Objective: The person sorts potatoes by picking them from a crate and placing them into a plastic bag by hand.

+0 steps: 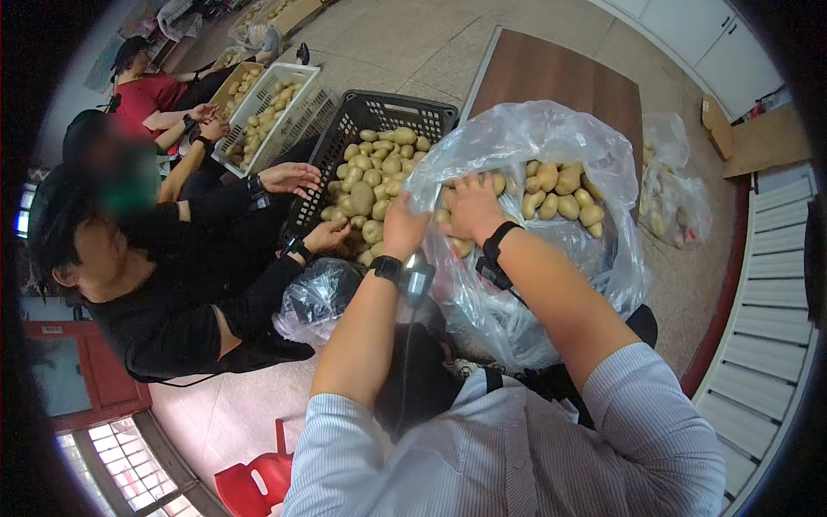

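A large clear plastic bag (525,129) lies wide at the mouth in front of me, with a pile of potatoes (564,189) inside. My left hand (405,228) is closed at the bag's left rim, beside the black crate. Inside the bag, my right hand (472,209) lies over a few potatoes near that same rim, its fingers spread. Just left of my hands stands the black plastic crate (444,112), filled with potatoes (370,185). A person's hand (329,236) touches the potatoes at the crate's left side, and their other hand (291,178) is by its rim.
A brown board (551,73) lies behind the bag. White crates (306,77) of potatoes stand further left, near more seated people. Another plastic bag (676,202) lies on the floor at right. A red chair (245,487) is at lower left, a white radiator (762,327) at far right.
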A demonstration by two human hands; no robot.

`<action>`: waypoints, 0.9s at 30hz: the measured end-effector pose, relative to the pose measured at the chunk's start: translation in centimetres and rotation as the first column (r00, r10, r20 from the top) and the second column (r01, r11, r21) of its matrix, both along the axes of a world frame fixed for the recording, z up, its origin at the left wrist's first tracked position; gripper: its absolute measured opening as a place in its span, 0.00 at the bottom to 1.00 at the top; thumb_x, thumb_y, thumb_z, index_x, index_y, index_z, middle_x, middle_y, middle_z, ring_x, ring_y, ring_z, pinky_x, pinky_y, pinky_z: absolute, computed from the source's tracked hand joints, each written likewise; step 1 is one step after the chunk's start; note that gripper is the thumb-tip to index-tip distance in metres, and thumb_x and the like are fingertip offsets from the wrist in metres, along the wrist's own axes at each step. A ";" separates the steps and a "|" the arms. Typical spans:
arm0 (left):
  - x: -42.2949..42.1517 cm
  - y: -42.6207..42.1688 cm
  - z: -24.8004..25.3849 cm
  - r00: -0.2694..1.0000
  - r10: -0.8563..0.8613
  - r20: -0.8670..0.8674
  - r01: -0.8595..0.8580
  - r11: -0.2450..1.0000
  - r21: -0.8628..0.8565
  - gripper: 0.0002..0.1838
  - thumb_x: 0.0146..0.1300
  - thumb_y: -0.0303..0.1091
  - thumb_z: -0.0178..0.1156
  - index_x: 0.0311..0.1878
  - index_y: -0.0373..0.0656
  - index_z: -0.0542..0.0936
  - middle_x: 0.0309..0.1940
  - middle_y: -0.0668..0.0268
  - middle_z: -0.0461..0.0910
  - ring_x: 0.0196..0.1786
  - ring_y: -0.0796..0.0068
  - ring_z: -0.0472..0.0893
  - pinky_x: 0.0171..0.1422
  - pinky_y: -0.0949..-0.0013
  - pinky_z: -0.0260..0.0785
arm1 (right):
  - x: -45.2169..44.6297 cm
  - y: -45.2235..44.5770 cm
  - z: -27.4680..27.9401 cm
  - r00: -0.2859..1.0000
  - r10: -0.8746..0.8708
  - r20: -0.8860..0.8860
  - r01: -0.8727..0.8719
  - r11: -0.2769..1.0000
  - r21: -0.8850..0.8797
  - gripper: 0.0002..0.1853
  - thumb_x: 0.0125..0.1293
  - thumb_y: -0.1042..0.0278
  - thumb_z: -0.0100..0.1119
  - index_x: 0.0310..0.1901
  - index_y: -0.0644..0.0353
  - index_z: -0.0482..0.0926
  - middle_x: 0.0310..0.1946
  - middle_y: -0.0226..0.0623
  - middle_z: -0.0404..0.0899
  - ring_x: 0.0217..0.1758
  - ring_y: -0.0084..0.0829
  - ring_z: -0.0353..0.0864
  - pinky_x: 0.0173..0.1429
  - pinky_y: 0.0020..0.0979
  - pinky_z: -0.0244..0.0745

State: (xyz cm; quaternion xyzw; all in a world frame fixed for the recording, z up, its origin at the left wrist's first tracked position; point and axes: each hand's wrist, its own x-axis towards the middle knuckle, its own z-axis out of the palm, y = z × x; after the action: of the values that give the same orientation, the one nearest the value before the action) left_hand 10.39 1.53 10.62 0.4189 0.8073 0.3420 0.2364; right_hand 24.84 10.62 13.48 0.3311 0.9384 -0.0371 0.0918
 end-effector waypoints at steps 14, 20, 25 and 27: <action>-0.3 -0.3 -0.7 0.998 -0.033 0.062 0.035 0.999 -0.033 0.34 0.49 0.38 0.65 0.59 0.28 0.72 0.55 0.43 0.75 0.61 0.52 0.74 0.66 0.61 0.65 | 3.0 -4.5 -0.8 0.986 0.121 -0.110 -0.115 0.991 0.061 0.23 0.61 0.50 0.54 0.58 0.41 0.76 0.70 0.41 0.59 0.76 0.58 0.44 0.71 0.69 0.35; -0.4 -0.4 -1.1 0.999 -0.041 0.000 0.041 0.998 -0.051 0.31 0.53 0.37 0.66 0.59 0.30 0.73 0.54 0.47 0.78 0.57 0.57 0.78 0.62 0.65 0.68 | 2.0 -5.7 -3.9 0.944 0.220 -0.248 -0.181 0.968 0.171 0.19 0.60 0.56 0.54 0.53 0.44 0.80 0.64 0.41 0.67 0.73 0.59 0.51 0.71 0.67 0.39; -0.7 -0.8 -1.5 0.999 -0.018 0.046 0.021 0.999 -0.049 0.31 0.53 0.36 0.66 0.59 0.31 0.73 0.54 0.50 0.78 0.54 0.60 0.80 0.57 0.66 0.71 | 3.6 -5.2 -3.9 0.907 0.227 -0.354 -0.192 0.973 0.131 0.16 0.60 0.59 0.54 0.49 0.49 0.80 0.58 0.40 0.71 0.72 0.58 0.54 0.72 0.63 0.42; -0.9 -1.0 -1.2 0.997 0.003 0.082 0.000 0.999 -0.035 0.31 0.51 0.38 0.63 0.58 0.32 0.74 0.54 0.47 0.78 0.56 0.55 0.78 0.62 0.64 0.68 | 4.8 -4.7 -3.4 0.888 0.246 -0.388 -0.204 0.968 0.147 0.15 0.60 0.59 0.54 0.47 0.51 0.80 0.56 0.39 0.72 0.72 0.57 0.55 0.72 0.63 0.42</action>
State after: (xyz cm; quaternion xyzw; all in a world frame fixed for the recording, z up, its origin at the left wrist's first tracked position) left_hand 9.45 0.55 9.45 0.3997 0.8030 0.3450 0.2765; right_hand 29.69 5.94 10.13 0.2096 0.9697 -0.0454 -0.1172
